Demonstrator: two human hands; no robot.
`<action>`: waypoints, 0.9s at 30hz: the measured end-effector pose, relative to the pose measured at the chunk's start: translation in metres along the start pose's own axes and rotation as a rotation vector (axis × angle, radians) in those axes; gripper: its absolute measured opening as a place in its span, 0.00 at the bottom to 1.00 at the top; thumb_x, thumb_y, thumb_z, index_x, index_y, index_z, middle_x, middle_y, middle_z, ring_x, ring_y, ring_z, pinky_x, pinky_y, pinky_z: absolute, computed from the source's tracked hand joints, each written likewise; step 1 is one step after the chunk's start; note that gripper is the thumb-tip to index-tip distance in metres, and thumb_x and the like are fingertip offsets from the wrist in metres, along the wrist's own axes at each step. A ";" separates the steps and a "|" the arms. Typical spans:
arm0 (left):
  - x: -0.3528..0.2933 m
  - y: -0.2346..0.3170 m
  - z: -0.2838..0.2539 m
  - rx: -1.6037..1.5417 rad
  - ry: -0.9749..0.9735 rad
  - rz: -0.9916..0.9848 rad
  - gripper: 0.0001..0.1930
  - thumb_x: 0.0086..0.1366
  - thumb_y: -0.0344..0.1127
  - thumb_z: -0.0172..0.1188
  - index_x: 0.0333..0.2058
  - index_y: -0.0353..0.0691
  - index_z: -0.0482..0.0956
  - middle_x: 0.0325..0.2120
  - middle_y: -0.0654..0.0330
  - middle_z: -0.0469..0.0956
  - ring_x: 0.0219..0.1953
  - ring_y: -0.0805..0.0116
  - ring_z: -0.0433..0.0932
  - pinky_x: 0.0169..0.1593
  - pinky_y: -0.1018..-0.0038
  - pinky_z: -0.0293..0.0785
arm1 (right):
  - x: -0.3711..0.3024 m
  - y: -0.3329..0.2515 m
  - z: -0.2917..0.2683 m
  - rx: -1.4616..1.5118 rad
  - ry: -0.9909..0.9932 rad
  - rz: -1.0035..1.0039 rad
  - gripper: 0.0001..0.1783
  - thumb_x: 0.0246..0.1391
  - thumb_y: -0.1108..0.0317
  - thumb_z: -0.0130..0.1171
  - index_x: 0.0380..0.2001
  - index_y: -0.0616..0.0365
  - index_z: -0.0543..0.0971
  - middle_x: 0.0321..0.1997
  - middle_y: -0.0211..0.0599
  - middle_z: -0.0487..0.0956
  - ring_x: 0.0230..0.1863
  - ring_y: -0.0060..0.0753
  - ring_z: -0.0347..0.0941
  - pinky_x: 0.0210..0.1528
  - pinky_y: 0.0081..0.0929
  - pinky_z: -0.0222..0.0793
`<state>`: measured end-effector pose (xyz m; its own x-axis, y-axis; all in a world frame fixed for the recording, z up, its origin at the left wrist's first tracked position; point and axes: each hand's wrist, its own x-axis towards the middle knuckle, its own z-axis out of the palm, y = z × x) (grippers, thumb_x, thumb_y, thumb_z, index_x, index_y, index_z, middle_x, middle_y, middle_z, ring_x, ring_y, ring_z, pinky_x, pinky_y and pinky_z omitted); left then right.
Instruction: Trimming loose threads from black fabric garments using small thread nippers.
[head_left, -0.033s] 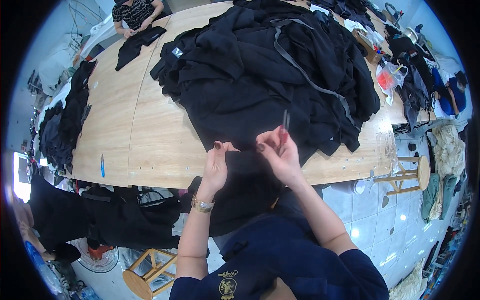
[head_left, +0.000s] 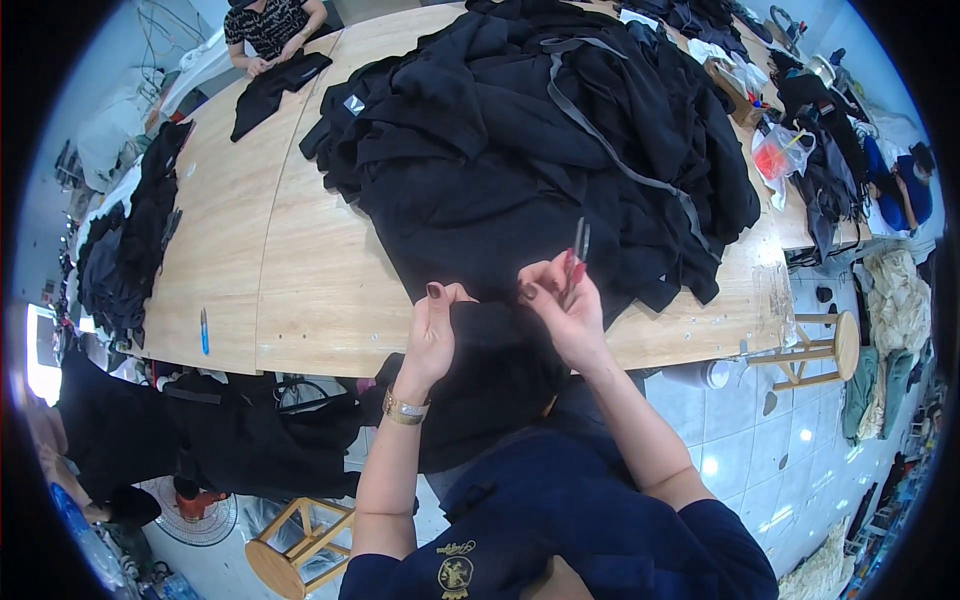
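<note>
Between my two hands a black garment [head_left: 490, 345] is stretched by its upper edge, its lower part hanging over the table edge towards my lap. My left hand [head_left: 432, 335] is closed, thumb and fingers pinching one end of that edge. My right hand [head_left: 567, 318] pinches the other end between thumb and fingertips. Tucked in the same hand is a small pair of red-handled thread snips [head_left: 580, 245], blades pointing up and away from the cloth. Beyond both hands rises a big heap of black garments [head_left: 470, 130], with a grey strap [head_left: 610, 140] lying across it.
A blue pen-like tool [head_left: 205, 332] lies on the wooden table [head_left: 225, 240] at left. More dark clothes [head_left: 130, 240] line its left edge. At the far left a person [head_left: 275, 35] handles a black piece. Wooden stools [head_left: 845, 345] [head_left: 285, 560] stand either side.
My right hand has shifted slightly right, and the snips have tilted a little to the right. My left hand stays in place on the garment.
</note>
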<state>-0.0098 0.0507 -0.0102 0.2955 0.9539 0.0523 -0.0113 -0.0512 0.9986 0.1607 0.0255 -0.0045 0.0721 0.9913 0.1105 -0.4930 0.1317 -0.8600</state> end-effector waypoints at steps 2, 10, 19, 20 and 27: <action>0.000 -0.004 -0.001 0.010 -0.019 0.007 0.35 0.69 0.60 0.28 0.20 0.33 0.68 0.17 0.67 0.67 0.24 0.80 0.64 0.29 0.80 0.61 | 0.000 0.003 -0.009 0.015 -0.006 -0.011 0.14 0.56 0.80 0.52 0.27 0.54 0.58 0.34 0.32 0.72 0.35 0.16 0.66 0.42 0.16 0.65; 0.027 0.001 -0.032 0.613 0.155 0.291 0.08 0.62 0.32 0.52 0.26 0.35 0.75 0.22 0.52 0.72 0.29 0.54 0.72 0.32 0.67 0.66 | 0.007 0.011 -0.041 -0.494 -0.313 0.276 0.19 0.48 0.75 0.62 0.25 0.51 0.58 0.25 0.20 0.61 0.28 0.11 0.60 0.32 0.13 0.60; 0.063 -0.016 -0.085 0.992 0.458 0.396 0.14 0.59 0.40 0.60 0.22 0.35 0.72 0.19 0.56 0.72 0.27 0.56 0.70 0.33 0.66 0.66 | -0.002 -0.004 -0.078 -0.304 -0.196 0.362 0.17 0.50 0.80 0.56 0.25 0.51 0.58 0.24 0.22 0.64 0.28 0.12 0.60 0.31 0.13 0.58; 0.062 -0.018 -0.084 0.991 0.459 0.394 0.14 0.59 0.40 0.60 0.22 0.35 0.72 0.19 0.56 0.72 0.27 0.56 0.70 0.33 0.66 0.66 | -0.002 -0.005 -0.077 -0.305 -0.196 0.363 0.17 0.50 0.80 0.56 0.25 0.51 0.58 0.24 0.22 0.64 0.28 0.12 0.60 0.31 0.13 0.58; 0.010 -0.006 -0.031 0.656 0.327 0.117 0.10 0.60 0.36 0.58 0.25 0.37 0.73 0.23 0.56 0.72 0.26 0.63 0.72 0.31 0.70 0.67 | -0.004 -0.005 -0.080 -0.250 -0.093 0.348 0.16 0.49 0.80 0.56 0.25 0.52 0.58 0.24 0.22 0.65 0.28 0.12 0.61 0.35 0.12 0.60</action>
<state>-0.0360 0.0695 -0.0156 0.0266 0.9655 0.2589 0.5780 -0.2262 0.7841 0.2326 0.0201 -0.0404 -0.1455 0.9743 -0.1721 -0.2484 -0.2043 -0.9469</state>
